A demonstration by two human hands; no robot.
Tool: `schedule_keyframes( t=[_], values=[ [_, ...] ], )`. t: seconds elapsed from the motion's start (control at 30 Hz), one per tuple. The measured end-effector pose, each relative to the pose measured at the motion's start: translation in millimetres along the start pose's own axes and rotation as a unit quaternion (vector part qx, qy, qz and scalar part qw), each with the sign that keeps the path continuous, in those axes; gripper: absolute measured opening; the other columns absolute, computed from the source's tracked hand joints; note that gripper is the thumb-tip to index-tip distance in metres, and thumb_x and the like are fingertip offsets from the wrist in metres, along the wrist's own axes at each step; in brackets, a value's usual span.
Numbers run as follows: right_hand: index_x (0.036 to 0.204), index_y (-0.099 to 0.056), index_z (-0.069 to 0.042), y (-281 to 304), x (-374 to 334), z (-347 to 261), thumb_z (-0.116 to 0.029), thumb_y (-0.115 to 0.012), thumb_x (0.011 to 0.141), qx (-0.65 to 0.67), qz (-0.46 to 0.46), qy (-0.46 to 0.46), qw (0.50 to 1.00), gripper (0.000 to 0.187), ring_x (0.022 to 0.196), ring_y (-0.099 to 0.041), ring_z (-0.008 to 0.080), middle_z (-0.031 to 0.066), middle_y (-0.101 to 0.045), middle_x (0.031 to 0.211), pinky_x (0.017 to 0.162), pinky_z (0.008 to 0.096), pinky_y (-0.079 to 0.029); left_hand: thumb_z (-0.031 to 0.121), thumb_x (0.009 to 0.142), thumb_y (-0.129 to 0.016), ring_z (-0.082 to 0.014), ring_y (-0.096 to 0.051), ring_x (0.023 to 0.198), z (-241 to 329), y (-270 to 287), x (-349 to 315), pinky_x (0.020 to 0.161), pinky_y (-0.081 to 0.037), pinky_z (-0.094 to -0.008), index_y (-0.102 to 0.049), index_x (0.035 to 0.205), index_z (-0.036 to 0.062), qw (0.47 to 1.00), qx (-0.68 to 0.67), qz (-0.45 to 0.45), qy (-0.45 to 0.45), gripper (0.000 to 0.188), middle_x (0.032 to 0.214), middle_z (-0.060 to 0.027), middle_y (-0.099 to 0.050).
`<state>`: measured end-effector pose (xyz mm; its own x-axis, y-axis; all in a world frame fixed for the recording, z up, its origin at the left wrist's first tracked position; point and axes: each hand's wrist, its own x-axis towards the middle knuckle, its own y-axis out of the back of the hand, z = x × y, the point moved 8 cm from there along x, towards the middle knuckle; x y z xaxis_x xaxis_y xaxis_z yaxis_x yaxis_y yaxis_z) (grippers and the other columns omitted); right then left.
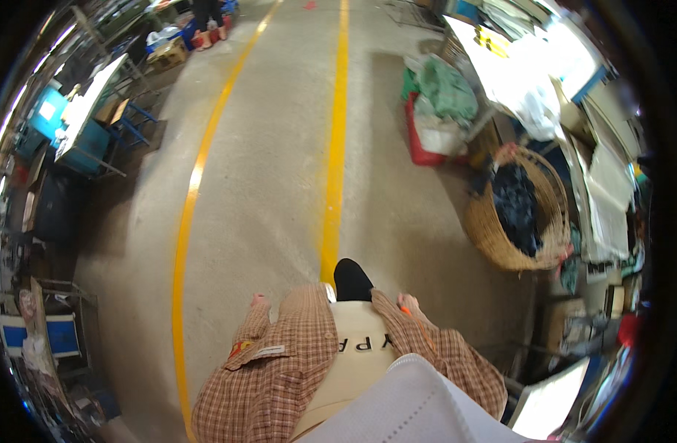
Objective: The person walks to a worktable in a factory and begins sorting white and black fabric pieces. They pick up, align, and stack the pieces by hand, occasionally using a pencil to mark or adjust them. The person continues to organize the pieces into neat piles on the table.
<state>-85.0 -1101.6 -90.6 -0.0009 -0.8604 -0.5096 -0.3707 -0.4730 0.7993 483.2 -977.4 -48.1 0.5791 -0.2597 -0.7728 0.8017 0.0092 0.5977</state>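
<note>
We find the left hand between 7 and 8 o'clock, at the end of a plaid sleeve, and the right hand between 4 and 5 o'clock; so little of either shows that we cannot tell whether its grip is apart or together. At the right hand, near 5 o'clock, we see an orange strip (too small to identify). We have a black shoe at 6 o'clock, a wicker basket of dark cloth at 3 o'clock and a red crate between 1 and 2 o'clock
</note>
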Motion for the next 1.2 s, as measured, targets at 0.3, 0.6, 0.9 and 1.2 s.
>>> schedule_keyframes(
  t=[0.3, 0.6, 0.9, 1.2],
  values=[
    [0.087, -0.07, -0.005, 90.0, 165.4, -27.7, -0.043, -0.042, 0.09, 0.121, 0.044, -0.253, 0.959, 0.047, 0.087, -0.064, 0.039, 0.0202, -0.067, 0.085, 0.079, 0.047, -0.05, 0.016, 0.085, -0.057, -0.0264, -0.058, 0.105, 235.3, -15.0, 85.9, 0.084, -0.049, -0.0411, -0.049, 0.118, 0.0082, 1.0, -0.004, -0.028, 0.003, 0.035, 0.118, -0.0145, -0.057],
    [0.088, -0.071, -0.008, 252.2, 463.5, -185.9, -0.042, -0.043, 0.09, 0.057, 0.06, -0.088, 0.993, 0.043, 0.085, -0.063, 0.0396, 0.0204, -0.066, 0.084, 0.078, 0.0479, -0.05, 0.014, 0.086, -0.056, -0.0273, -0.059, 0.104, 490.7, 43.2, 164.0, 0.083, -0.049, -0.0418, -0.05, 0.117, 0.008, 1.0, 0.018, 0.015, 0.018, 0.032, 0.117, -0.0153, -0.058],
    [0.082, -0.068, -0.007, 409.8, 735.5, -275.1, -0.044, -0.04, 0.092, 0.05, 0.121, 0.009, 0.991, 0.047, 0.075, -0.063, 0.0404, 0.0214, -0.064, 0.077, 0.071, 0.0468, -0.049, 0.015, 0.084, -0.057, -0.0282, -0.06, 0.101, 725.6, -6.6, 246.2, 0.082, -0.049, -0.0422, -0.051, 0.114, 0.0077, 1.0, -0.01, -0.001, 0.005, 0.032, 0.114, -0.0159, -0.059],
    [0.082, -0.068, -0.002, 526.3, 905.6, -298.4, -0.046, -0.04, 0.09, 0.073, 0.091, -0.021, 0.993, 0.052, 0.078, -0.063, 0.0399, 0.0223, -0.065, 0.078, 0.071, 0.0473, -0.049, 0.019, 0.082, -0.061, -0.0291, -0.061, 0.097, 1042.8, 36.3, 314.1, 0.08, -0.05, -0.0423, -0.052, 0.111, 0.0073, 0.987, 0.01, 0.045, -0.152, 0.033, 0.109, -0.0163, -0.061]
  ],
)
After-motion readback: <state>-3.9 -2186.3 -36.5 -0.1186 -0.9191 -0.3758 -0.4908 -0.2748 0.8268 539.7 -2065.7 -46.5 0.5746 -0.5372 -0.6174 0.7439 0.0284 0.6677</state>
